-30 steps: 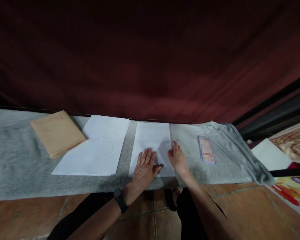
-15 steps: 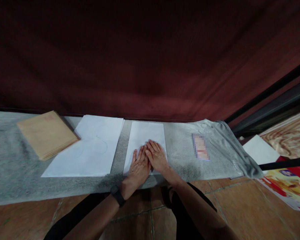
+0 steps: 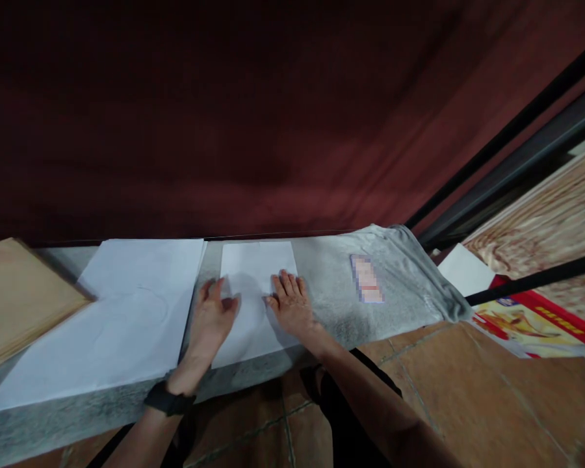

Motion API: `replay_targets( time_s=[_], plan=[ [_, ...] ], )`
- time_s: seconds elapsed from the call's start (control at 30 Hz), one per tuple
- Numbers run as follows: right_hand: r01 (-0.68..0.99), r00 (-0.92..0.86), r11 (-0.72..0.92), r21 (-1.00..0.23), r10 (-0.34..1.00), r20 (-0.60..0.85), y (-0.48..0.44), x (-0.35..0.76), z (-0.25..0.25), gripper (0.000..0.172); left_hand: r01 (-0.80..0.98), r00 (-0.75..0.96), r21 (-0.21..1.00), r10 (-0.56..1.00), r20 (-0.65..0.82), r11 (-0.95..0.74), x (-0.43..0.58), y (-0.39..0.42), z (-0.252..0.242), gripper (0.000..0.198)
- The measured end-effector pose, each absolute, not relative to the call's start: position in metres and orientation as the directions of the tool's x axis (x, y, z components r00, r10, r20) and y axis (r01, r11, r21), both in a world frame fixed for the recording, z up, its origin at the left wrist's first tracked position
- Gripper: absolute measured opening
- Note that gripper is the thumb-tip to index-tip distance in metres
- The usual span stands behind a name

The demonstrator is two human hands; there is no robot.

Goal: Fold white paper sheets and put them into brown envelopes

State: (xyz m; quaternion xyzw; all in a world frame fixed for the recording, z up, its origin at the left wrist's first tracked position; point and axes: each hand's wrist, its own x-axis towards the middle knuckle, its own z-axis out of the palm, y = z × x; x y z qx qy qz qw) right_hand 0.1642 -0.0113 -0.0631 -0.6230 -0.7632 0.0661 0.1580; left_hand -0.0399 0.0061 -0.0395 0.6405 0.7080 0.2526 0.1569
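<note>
A white sheet of paper (image 3: 256, 260), seemingly folded, lies on the grey cloth in front of me. My right hand (image 3: 291, 304) rests flat on its right side with the fingers spread. At the sheet's left edge is my left hand (image 3: 213, 318), fingers apart and curved, with nothing visible in it; whether its fingertips touch the paper I cannot tell. Left of that hand lies a larger stack of white paper (image 3: 127, 312) with faint curved marks on it. A pile of brown envelopes (image 3: 19, 299) overlaps the stack's left side.
Grey cloth (image 3: 326, 286) covers the narrow bench. A small pinkish printed item (image 3: 368, 279), blurred out, lies to the right. Dark red fabric (image 3: 273, 130) hangs behind. Black bars (image 3: 541, 276) and a red-and-yellow box (image 3: 526, 318) are at the right, above floor tiles (image 3: 443, 383).
My hands were together on the sheet's middle. They have moved apart, the left one to the sheet's left edge. The view has shifted, so the bench items appear further left.
</note>
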Motion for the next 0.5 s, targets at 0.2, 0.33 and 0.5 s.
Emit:
replay_targets(
  time_s=[0.2,0.33,0.5],
  plan=[
    [0.928,-0.174,0.213,-0.304,0.973,0.148,-0.01,0.161,-0.06,0.058,0.773,-0.155,0.614,0.986,-0.062,0.16,-0.053,0.019,-0.04,0.055],
    [0.919,-0.222,0.258,-0.298,0.963,0.151,-0.014,0.158,-0.058,0.058,0.78,-0.127,0.606,0.988,-0.088,0.154,-0.057,0.021,-0.043,0.054],
    [0.897,-0.276,0.319,-0.308,0.945,0.174,-0.02,0.158,-0.059,0.061,0.762,-0.159,0.623,0.984,-0.083,0.176,-0.061,0.025,-0.05,0.055]
  ],
)
